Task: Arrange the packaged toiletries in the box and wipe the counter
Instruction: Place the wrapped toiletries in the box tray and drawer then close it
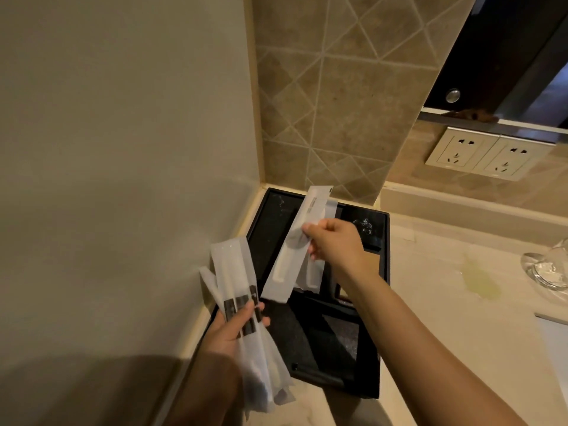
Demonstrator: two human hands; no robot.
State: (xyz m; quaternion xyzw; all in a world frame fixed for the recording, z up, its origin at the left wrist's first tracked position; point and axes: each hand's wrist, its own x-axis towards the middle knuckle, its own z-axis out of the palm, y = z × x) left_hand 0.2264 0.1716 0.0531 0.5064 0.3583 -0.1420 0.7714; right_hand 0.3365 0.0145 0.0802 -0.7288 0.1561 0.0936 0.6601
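A black compartmented box [319,305] sits in the corner of the pale stone table [445,318], its left side close along the plain wall and its far end near the tiled wall. The right hand [333,241] reaches over the middle of the box, its grip clamped on a long translucent white toiletry packet [299,244] pinched between thumb and fingertips at about the packet's mid-length; the packet hangs tilted above the box, its upper end pointing toward the tiled corner and its lower end toward the left hand, and it touches no compartment that can be made out. A second pale packet seems to lie just behind it, but whether it is held or resting in the box cannot be told. The left hand [236,329] is at the box's near-left edge, its grip closed around a fanned bundle of packets [242,302] with dark bands where the fingers cross them. On the table to the right of the box lies a yellowish spill [481,279], and beyond it, at the frame's edge, stands clear glassware [548,267]. Two wall sockets [484,155] sit on the back wall.
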